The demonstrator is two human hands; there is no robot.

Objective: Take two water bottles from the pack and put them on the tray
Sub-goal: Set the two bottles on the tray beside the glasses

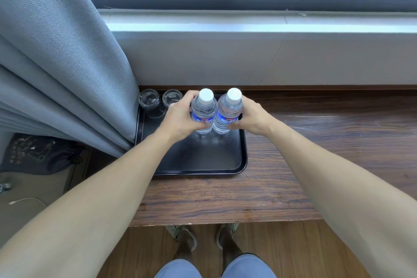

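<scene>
Two clear water bottles with white caps and blue labels stand upright side by side at the back of a black tray. My left hand grips the left bottle around its label. Around the right bottle my right hand is wrapped the same way. The bottles touch each other. Their bases are at the tray floor; contact cannot be judged for sure. No pack is in view.
Two empty glasses stand in the tray's back left corner, close to my left hand. A grey curtain hangs at the left. The tray lies on a wooden shelf under a window sill. A dark bag lies lower left.
</scene>
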